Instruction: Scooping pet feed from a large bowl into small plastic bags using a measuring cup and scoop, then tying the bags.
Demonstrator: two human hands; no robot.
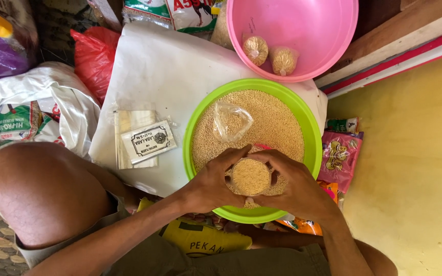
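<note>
Both hands — left hand (212, 184), right hand (295, 186) — cup a grain-filled bag (250, 176).

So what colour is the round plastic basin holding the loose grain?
Bright lime green round plastic basin, clearest in the head view.

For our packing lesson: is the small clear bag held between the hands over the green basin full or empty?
Full: the small bag bulges round with pale grain, cupped by the left hand and right hand above the green basin.
</note>
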